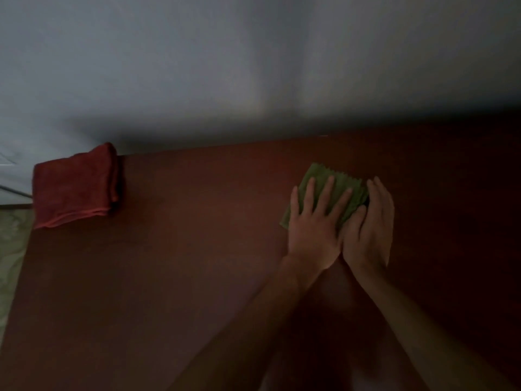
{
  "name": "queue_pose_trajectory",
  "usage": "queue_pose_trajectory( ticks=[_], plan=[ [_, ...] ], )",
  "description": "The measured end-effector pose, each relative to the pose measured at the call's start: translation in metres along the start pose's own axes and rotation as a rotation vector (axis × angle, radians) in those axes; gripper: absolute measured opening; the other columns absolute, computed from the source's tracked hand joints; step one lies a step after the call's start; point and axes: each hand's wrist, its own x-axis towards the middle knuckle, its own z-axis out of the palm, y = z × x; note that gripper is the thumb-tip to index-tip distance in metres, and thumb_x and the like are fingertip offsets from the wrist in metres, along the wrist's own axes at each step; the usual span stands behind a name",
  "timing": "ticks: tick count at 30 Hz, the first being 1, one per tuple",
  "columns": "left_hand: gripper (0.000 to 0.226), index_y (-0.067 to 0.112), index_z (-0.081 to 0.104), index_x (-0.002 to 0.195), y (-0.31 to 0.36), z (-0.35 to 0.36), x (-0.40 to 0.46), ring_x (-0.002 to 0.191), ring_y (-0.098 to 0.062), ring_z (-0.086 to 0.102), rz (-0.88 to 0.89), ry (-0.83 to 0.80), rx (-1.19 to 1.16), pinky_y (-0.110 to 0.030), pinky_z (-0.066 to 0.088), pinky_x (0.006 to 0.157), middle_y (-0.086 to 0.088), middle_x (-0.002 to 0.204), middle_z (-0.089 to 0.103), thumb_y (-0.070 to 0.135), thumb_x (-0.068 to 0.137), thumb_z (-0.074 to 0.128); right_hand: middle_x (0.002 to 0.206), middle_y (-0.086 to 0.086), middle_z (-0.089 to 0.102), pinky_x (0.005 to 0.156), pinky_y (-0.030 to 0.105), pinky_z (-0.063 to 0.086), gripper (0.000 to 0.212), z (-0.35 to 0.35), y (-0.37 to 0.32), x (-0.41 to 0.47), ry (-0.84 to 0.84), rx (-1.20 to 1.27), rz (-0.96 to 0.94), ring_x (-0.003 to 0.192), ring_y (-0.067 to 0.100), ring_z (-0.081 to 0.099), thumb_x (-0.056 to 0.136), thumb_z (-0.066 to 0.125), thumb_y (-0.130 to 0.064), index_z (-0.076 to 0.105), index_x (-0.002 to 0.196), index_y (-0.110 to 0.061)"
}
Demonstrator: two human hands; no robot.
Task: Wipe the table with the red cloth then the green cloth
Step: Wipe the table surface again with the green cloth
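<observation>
Reddish-brown and smooth, the table (174, 263) under your arms has a flat, matte top with nothing on it but two cloths; the light is dim and the picture soft, so fine surface grain cannot be told.

Your green cloth (324, 182) lies toward the far edge, right of the middle. It is thin and folded into a rough rectangle, and its far edge is cut in small zigzag teeth. Your left hand (313, 224) lies flat on it, palm down, fingers spread wide and pressing the fabric against the tabletop. Your right hand (372, 221) stands on its side just beside the left, fingers straight and held together, curved against the cloth's right edge; the two hands touch at the thumbs. Neither hand is closed around the cloth.

Your red cloth (74, 187) sits well apart at the far left corner, a thicker, plush piece folded into a squarish stack with a hemmed rim showing along its near side. Its left part reaches over the table's left edge. A pale wall (253, 66) rises behind the far edge.
</observation>
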Motion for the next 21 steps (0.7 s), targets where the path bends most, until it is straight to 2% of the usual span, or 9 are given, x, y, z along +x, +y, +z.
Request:
queue_pose_trajectory(
  ticks=[2,4,6,8,12,16,21],
  plan=[
    [0.054,0.033,0.044,0.145,-0.033,-0.004,-0.001,0.144,-0.036,0.028,-0.07,0.052,-0.009,-0.057,0.016,0.117,-0.005,0.155,0.038,0.05,0.094,0.04,0.15,0.015,0.039,0.118,0.04,0.027,0.048,-0.006,0.001,0.0,0.007,0.11,-0.036,0.14,0.029,0.035,0.095,0.033,-0.015,0.042,0.141,0.0],
    [0.055,0.029,0.05,0.142,-0.091,-0.007,-0.001,0.14,-0.039,0.034,-0.332,0.135,0.019,-0.059,0.023,0.113,-0.009,0.151,0.044,0.049,0.093,0.038,0.152,0.011,0.036,0.119,0.037,0.025,0.048,-0.019,0.011,0.003,-0.023,0.179,-0.067,0.142,0.023,0.032,0.096,0.035,-0.014,0.041,0.142,-0.002],
    [0.061,0.024,0.047,0.145,-0.156,-0.017,-0.01,0.142,-0.041,0.029,-0.666,0.147,0.015,-0.061,0.024,0.112,-0.013,0.153,0.038,0.051,0.093,0.029,0.154,0.011,0.034,0.119,0.039,0.023,0.048,-0.041,0.035,0.011,-0.045,0.123,-0.107,0.143,0.023,0.031,0.096,0.035,-0.015,0.041,0.143,-0.004],
    [0.065,0.024,0.039,0.149,-0.2,-0.025,-0.034,0.145,-0.041,0.023,-0.825,0.116,-0.02,-0.06,0.019,0.114,-0.012,0.158,0.031,0.052,0.093,0.025,0.155,0.013,0.033,0.119,0.047,0.022,0.051,-0.065,0.067,0.025,-0.046,-0.035,-0.104,0.143,0.029,0.029,0.095,0.035,-0.018,0.039,0.144,-0.005],
    [0.065,0.025,0.037,0.15,-0.193,-0.019,-0.082,0.144,-0.042,0.023,-0.899,0.144,-0.015,-0.059,0.016,0.114,-0.013,0.157,0.031,0.052,0.093,0.024,0.159,0.014,0.024,0.12,0.051,0.013,0.057,-0.103,0.117,0.044,-0.115,-0.391,0.045,0.146,0.032,0.02,0.096,0.027,-0.031,0.031,0.148,-0.01],
    [0.066,0.021,0.037,0.15,-0.142,-0.006,-0.08,0.144,-0.043,0.02,-1.03,0.151,-0.039,-0.062,0.012,0.113,-0.016,0.157,0.029,0.052,0.093,0.024,0.158,0.014,0.028,0.12,0.049,0.014,0.058,-0.109,0.13,0.05,-0.123,-0.468,0.036,0.145,0.034,0.024,0.095,0.026,-0.034,0.039,0.146,-0.012],
    [0.062,0.019,0.044,0.145,-0.048,0.007,-0.037,0.139,-0.048,0.03,-0.818,0.124,-0.018,-0.066,0.019,0.11,-0.02,0.152,0.037,0.049,0.092,0.032,0.156,0.014,0.032,0.119,0.049,0.016,0.054,-0.107,0.13,0.05,-0.099,-0.492,0.004,0.143,0.034,0.027,0.094,0.032,-0.031,0.043,0.144,-0.013]
  ],
)
